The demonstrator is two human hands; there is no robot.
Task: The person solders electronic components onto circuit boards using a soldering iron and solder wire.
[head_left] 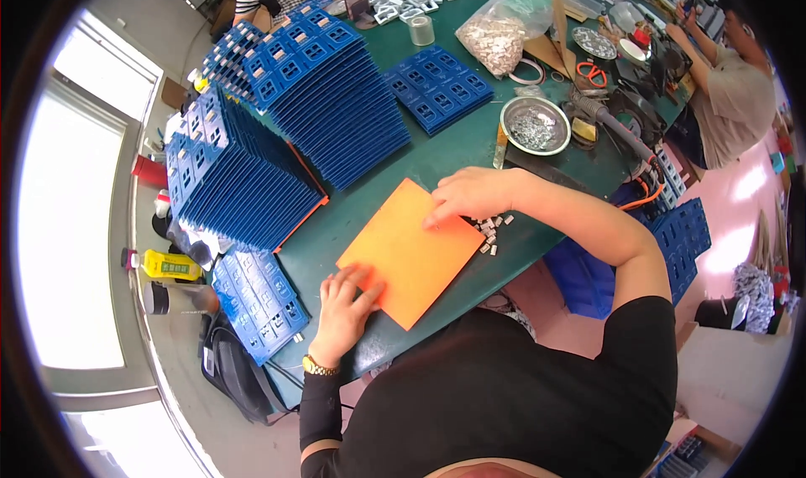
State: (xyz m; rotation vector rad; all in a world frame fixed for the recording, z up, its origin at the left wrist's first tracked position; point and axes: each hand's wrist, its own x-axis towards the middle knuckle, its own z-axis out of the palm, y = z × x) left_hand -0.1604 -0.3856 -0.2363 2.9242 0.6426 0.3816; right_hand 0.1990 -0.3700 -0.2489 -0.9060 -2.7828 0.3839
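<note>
A flat orange sheet lies tilted across the front of the green table, in front of my body. My left hand grips its lower-left edge, with the fingers bent over the top. At the upper-right edge, my right hand has its fingers curled onto the same sheet. What lies under the sheet is hidden. Small white parts are scattered on the table by its right corner, just below my right wrist.
Tall stacks of blue circuit boards stand at the far left, with a lower stack beside them. A metal bowl, a soldering iron and orange-handled scissors are to the right. A bottle is at left. Two other people are nearby.
</note>
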